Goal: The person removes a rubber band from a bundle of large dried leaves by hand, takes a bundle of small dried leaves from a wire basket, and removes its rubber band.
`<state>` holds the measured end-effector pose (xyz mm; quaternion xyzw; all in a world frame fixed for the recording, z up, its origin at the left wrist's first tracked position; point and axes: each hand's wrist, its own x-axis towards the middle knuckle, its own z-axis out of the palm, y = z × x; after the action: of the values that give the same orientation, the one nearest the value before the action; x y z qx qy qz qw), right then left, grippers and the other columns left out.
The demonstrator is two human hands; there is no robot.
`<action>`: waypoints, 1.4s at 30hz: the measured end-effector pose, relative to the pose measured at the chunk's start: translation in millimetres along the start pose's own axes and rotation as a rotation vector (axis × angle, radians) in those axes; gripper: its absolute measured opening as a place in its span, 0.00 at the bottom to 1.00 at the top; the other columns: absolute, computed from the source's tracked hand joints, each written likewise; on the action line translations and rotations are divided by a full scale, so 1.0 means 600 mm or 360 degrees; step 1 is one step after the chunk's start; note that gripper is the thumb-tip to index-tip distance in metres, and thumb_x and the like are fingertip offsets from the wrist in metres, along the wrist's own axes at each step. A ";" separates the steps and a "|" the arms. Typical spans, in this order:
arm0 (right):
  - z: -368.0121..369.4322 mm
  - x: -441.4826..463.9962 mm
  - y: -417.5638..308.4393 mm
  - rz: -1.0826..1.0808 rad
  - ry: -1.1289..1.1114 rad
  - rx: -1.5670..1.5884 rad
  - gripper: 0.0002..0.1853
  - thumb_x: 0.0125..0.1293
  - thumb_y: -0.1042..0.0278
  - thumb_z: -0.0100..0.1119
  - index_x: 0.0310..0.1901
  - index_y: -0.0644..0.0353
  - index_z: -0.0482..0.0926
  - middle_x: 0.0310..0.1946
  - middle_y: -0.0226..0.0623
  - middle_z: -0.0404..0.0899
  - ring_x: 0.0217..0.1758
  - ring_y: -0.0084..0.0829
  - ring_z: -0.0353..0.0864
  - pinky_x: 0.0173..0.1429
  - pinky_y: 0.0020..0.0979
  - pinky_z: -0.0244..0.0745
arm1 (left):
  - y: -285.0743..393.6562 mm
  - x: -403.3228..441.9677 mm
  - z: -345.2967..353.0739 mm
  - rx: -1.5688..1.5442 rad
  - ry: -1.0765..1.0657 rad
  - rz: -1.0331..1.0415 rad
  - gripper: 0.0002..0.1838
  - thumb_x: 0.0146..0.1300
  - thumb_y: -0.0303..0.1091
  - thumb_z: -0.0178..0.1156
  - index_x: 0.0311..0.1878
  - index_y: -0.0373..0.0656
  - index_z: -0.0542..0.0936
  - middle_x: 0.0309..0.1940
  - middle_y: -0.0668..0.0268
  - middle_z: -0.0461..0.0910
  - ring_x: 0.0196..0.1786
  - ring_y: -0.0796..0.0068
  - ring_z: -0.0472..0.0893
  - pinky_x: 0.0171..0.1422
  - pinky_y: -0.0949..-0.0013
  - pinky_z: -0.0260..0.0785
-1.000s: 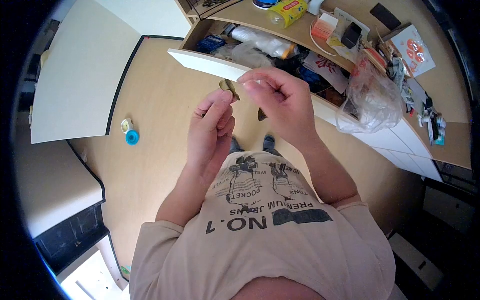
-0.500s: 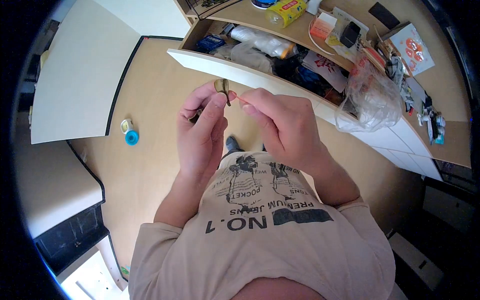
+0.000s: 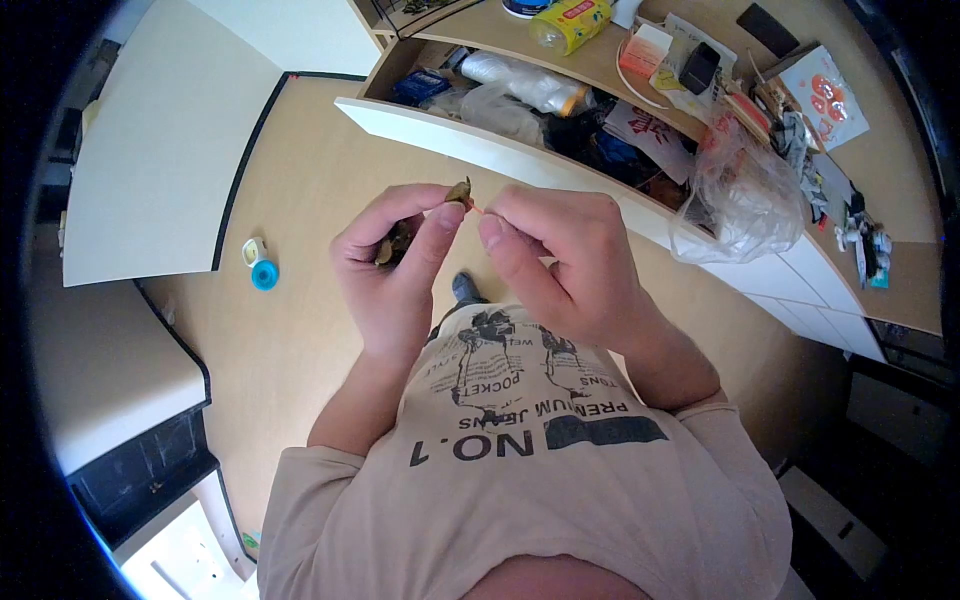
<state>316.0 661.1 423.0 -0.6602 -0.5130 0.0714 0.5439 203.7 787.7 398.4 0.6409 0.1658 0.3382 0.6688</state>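
Observation:
My left hand (image 3: 395,270) is closed, its thumb and forefinger pinching a small olive-brown, leaf-like piece (image 3: 459,192). Curled in the same palm are more dark olive-brown pieces (image 3: 394,245), partly hidden by the fingers. Facing it, my right hand (image 3: 562,260) pinches a thin orange-red strand (image 3: 476,208) between thumb and forefinger. The strand's tip meets the edge of the leaf-like piece; whether it is joined to it I cannot tell. Both hands are held up in front of my printed shirt (image 3: 540,500).
Ahead is a pulled-out drawer (image 3: 450,130) full of plastic bags and packets. On the desktop above lie a yellow-labelled bottle (image 3: 572,25), a black box-like item (image 3: 701,68) and a clear plastic bag (image 3: 745,200). A white-and-blue object (image 3: 263,274) rests on the floor at left.
My left hand has lowered and turned, showing the pieces in its palm. The leaf-like piece has tilted and now looks narrower. My right hand has shifted slightly, still pinching the strand.

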 end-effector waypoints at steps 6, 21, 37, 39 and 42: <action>-0.004 0.000 -0.001 0.0021 -0.0040 0.0094 0.09 0.67 0.70 0.56 0.29 0.62 0.73 0.17 0.42 0.71 0.19 0.44 0.73 0.25 0.39 0.66 | 0.004 -0.001 0.015 -0.0223 0.0062 -0.0085 0.06 0.61 0.19 0.66 0.42 0.35 0.85 0.36 0.66 0.85 0.31 0.88 0.73 0.35 0.83 0.63; -0.001 0.000 0.009 0.0069 0.0017 0.0095 0.12 0.59 0.71 0.62 0.23 0.61 0.69 0.15 0.42 0.70 0.17 0.40 0.73 0.23 0.34 0.65 | 0.010 0.004 0.012 0.0612 -0.0011 0.0481 0.11 0.52 0.17 0.69 0.39 0.39 0.87 0.36 0.67 0.86 0.21 0.93 0.65 0.22 0.84 0.50; 0.001 0.007 0.016 -0.0031 0.0123 -0.0036 0.12 0.54 0.72 0.65 0.22 0.59 0.69 0.17 0.39 0.72 0.19 0.41 0.75 0.24 0.36 0.67 | 0.008 0.014 0.012 0.0534 -0.0051 0.0375 0.12 0.52 0.17 0.69 0.40 0.40 0.87 0.36 0.68 0.85 0.23 0.94 0.65 0.23 0.84 0.50; 0.001 0.009 0.017 -0.0032 0.0124 -0.0033 0.12 0.54 0.72 0.65 0.22 0.59 0.70 0.17 0.39 0.73 0.19 0.41 0.76 0.25 0.35 0.68 | 0.013 0.014 0.014 0.0597 -0.0068 0.0365 0.12 0.52 0.17 0.69 0.40 0.40 0.87 0.37 0.68 0.85 0.23 0.94 0.66 0.22 0.85 0.52; 0.001 0.012 0.020 -0.0053 0.0111 -0.0021 0.12 0.53 0.72 0.65 0.22 0.59 0.70 0.17 0.39 0.73 0.19 0.41 0.76 0.25 0.35 0.69 | 0.011 0.016 0.015 0.0613 -0.0063 0.0396 0.12 0.51 0.17 0.68 0.40 0.40 0.87 0.37 0.68 0.85 0.24 0.94 0.67 0.22 0.86 0.53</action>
<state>326.1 668.0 416.6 -0.6573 -0.5050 0.0359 0.5582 215.1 787.2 407.8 0.7787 0.1339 0.3676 0.4905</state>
